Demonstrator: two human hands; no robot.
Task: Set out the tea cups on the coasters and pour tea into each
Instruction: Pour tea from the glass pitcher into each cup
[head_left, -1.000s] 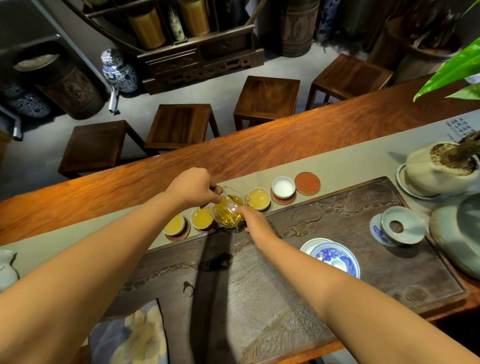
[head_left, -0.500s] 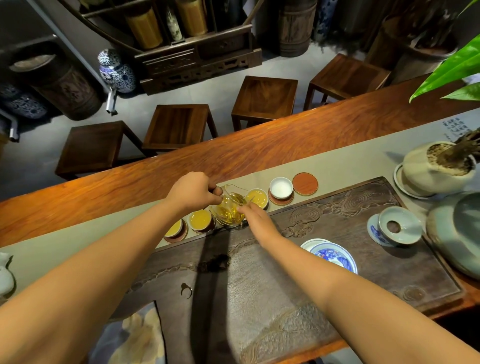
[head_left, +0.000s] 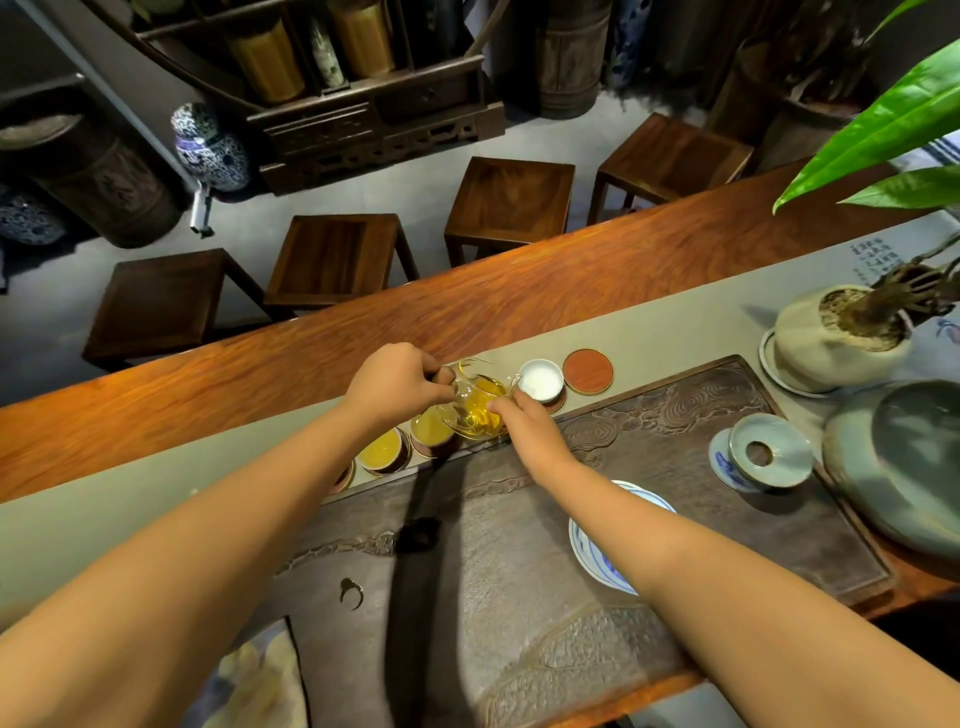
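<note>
We see amber-yellow tea in the clear glass pitcher (head_left: 475, 408) at the centre of the frame. Left of it, two cups (head_left: 383, 449) hold the same yellow liquid. Right of it, the empty cup (head_left: 541, 380) is white inside, and the bare coaster (head_left: 588, 372) beyond is brick red with a pale gold rim. The runner (head_left: 649, 332) beneath them is plain grey-green; the table (head_left: 467, 312) is orange-red wood with swirling grain. The tray (head_left: 675, 415) is dark brown, carved with cloud scrolls. At lower centre we see a white bowl (head_left: 597, 561) painted blue. At upper left a jar (head_left: 210, 148) is white with dense blue pattern. The leaves (head_left: 883, 124) at upper right are bright green.
</note>
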